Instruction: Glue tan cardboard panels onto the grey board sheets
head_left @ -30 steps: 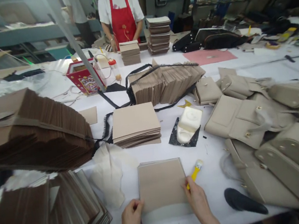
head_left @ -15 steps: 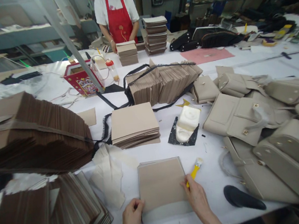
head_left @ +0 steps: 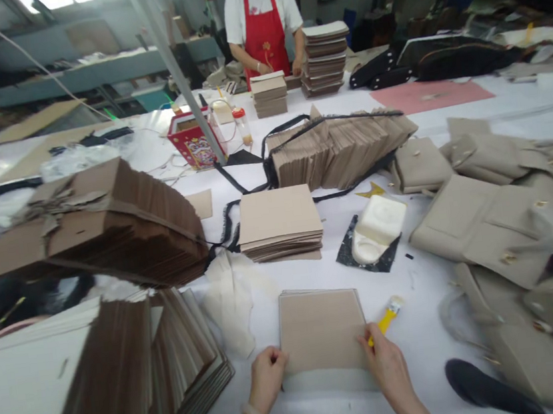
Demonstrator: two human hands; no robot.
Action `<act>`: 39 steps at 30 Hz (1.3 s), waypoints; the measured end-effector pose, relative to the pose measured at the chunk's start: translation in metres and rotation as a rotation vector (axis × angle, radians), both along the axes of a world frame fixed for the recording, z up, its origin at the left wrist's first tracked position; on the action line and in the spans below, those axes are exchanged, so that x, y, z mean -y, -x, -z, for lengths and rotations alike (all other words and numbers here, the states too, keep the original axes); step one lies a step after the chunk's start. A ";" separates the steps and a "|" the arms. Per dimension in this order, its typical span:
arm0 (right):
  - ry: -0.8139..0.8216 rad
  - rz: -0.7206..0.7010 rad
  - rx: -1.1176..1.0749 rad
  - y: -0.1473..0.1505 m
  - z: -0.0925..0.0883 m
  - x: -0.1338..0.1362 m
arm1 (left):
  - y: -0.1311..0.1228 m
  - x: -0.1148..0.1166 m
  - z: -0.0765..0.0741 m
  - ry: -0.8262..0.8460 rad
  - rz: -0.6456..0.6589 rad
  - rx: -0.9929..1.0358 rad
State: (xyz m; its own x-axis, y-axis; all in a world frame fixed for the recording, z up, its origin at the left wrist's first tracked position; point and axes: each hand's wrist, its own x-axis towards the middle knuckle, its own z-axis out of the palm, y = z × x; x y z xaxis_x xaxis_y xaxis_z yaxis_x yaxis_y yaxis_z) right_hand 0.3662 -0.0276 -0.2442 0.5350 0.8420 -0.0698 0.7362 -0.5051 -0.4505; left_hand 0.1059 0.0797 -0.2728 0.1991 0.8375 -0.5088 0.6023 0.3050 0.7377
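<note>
A taupe rectangular panel [head_left: 321,326] lies on the white table in front of me, over another sheet whose edges peek out at the top. A pale grey strip [head_left: 328,382] shows along its near edge. My left hand [head_left: 266,381] is closed in a pinch on the panel's left edge, near the lower corner. At the right edge, my right hand [head_left: 390,368] is closed around the yellow handle of a brush [head_left: 387,321], its fingertips touching the panel. The brush's bristles point away from me, to the right.
A stack of beige panels [head_left: 278,213] stands ahead, beside a white glue-smeared container [head_left: 377,228]. Brown panel bundles [head_left: 156,215] and fanned sheets [head_left: 127,386] fill the left. Taupe handbags [head_left: 479,216] pile up at right. A co-worker in a red apron [head_left: 264,34] stands opposite.
The view has turned left, so everything sits further right in the picture. Both my hands stay at the panel's edges. Across the table, the co-worker's hands have shifted around their stack.
</note>
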 end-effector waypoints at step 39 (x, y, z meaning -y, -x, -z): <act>0.093 -0.176 0.226 -0.022 -0.027 0.011 | -0.069 0.017 -0.046 -0.424 0.632 -0.238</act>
